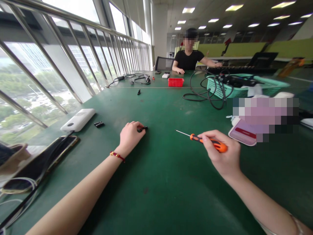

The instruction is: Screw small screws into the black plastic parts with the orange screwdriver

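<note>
"What did the hands hold?"
"Over the green tabletop (158,186), the right hand (226,156) was curled round an orange-and-black-handled screwdriver (195,138); the left hand (130,135) pinched a small black piece (144,128)."
"Handling?"
"The screwdriver seemed light, stiff, best held by its handle; the piece, easily dropped."
"Containers?"
"The mint-green plastic basket (216,88) held black cables (234,80); the red plastic box's (175,83) contents I couldn't tell."

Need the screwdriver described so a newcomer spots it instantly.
Over the green table, find the wearer's right hand. It grips the screwdriver, shaft pointing toward the left hand; an orange-and-black handle sets it apart from the pale phone.
</note>
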`<action>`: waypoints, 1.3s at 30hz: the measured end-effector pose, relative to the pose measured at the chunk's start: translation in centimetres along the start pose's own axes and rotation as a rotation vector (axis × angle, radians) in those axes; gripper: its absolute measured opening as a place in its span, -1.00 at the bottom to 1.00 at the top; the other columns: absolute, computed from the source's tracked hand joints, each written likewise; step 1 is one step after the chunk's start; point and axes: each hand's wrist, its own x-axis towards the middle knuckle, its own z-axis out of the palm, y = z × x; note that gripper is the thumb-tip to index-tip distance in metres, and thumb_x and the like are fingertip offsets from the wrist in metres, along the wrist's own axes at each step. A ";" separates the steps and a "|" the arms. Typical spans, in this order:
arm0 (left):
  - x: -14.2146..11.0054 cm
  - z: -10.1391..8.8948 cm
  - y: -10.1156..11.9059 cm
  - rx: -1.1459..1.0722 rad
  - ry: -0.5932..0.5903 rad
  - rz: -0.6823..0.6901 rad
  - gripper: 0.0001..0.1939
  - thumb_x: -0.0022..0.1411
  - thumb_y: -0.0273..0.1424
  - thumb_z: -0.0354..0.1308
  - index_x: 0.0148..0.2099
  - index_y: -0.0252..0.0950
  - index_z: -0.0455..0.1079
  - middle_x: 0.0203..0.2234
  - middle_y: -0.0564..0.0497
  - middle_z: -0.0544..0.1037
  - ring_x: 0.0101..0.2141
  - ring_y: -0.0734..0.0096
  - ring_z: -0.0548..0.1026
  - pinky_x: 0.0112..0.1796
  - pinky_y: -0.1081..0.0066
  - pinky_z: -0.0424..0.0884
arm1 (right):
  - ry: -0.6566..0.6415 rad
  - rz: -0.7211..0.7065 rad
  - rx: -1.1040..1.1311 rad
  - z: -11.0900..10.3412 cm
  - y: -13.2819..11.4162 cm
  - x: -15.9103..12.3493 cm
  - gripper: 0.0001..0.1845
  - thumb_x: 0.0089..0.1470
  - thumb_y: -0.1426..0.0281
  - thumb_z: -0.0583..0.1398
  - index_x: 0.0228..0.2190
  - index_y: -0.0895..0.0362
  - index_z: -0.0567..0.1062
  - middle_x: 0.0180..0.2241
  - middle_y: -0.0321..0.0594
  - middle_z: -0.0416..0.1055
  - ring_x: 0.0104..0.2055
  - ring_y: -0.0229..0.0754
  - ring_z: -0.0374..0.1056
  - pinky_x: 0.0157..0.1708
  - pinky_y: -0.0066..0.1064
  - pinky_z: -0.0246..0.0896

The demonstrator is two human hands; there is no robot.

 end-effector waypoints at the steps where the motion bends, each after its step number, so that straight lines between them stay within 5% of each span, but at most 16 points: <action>1: 0.2 -0.5 -0.8 0.029 -0.001 -0.037 -0.82 0.08 -0.32 0.10 -0.29 -0.24 0.48 -0.31 -0.04 0.57 -0.23 0.18 0.47 -0.31 0.34 0.36 | 0.000 0.000 0.001 0.0 0.0 0.0 -0.81 0.08 0.32 0.16 -0.49 0.12 0.49 -0.52 -0.25 0.51 -0.51 -0.24 0.40 -0.56 -0.47 0.17; 10: -0.3 -3.8 -6.7 0.077 -0.014 -0.272 -0.75 0.06 -0.23 0.12 -0.26 -0.24 0.48 -0.34 -0.04 0.58 -0.28 0.16 0.51 -0.42 0.39 0.33 | -0.003 0.004 0.019 0.2 -0.3 -0.2 -0.80 0.08 0.31 0.15 -0.51 0.11 0.49 -0.54 -0.26 0.49 -0.54 -0.26 0.36 -0.58 -0.48 0.13; 13: -0.6 -2.7 -4.9 -0.001 -0.007 -0.162 -0.78 0.08 -0.27 0.13 -0.26 -0.24 0.50 -0.32 -0.04 0.57 -0.25 0.20 0.50 -0.34 0.37 0.37 | 0.032 0.009 -0.003 0.1 -0.5 0.0 -0.80 0.08 0.31 0.15 -0.51 0.11 0.48 -0.54 -0.26 0.49 -0.54 -0.27 0.35 -0.57 -0.47 0.14; 17: -0.8 0.8 1.7 -0.181 -0.135 0.283 -0.83 0.15 -0.34 0.13 -0.24 -0.20 0.53 -0.31 -0.01 0.55 -0.23 0.27 0.47 -0.18 0.34 0.39 | 0.099 0.060 -0.009 -0.2 -0.1 0.8 -0.79 0.10 0.26 0.16 -0.42 0.12 0.51 -0.46 -0.22 0.50 -0.46 -0.24 0.39 -0.50 -0.46 0.22; 22: 0.1 4.4 7.7 -0.301 -0.139 0.426 -0.85 0.16 -0.41 0.15 -0.22 -0.24 0.53 -0.32 -0.03 0.52 -0.24 0.30 0.45 -0.17 0.34 0.40 | -0.013 0.144 0.033 0.5 1.8 1.3 -0.72 0.12 0.20 0.14 -0.30 0.12 0.53 -0.30 -0.17 0.52 -0.33 -0.20 0.43 -0.33 -0.42 0.29; 31: 0.0 4.6 6.9 -0.399 -0.121 0.426 -0.80 0.08 -0.46 0.17 -0.20 -0.27 0.49 -0.35 -0.01 0.51 -0.28 0.33 0.46 -0.18 0.33 0.41 | -0.221 0.321 0.065 1.9 3.8 0.9 -0.64 0.09 0.17 0.13 -0.25 0.16 0.54 -0.61 -0.31 0.36 -0.66 -0.33 0.18 -0.59 -0.46 0.13; 39: -0.1 4.5 7.3 -0.468 -0.108 0.379 -0.83 0.16 -0.35 0.14 -0.23 -0.29 0.50 -0.33 -0.04 0.50 -0.27 0.33 0.47 -0.19 0.36 0.42 | -0.331 0.303 -0.068 2.0 4.3 0.9 -0.70 0.03 0.29 0.17 -0.19 0.08 0.54 -0.34 -0.24 0.52 -0.39 -0.22 0.41 -0.39 -0.41 0.28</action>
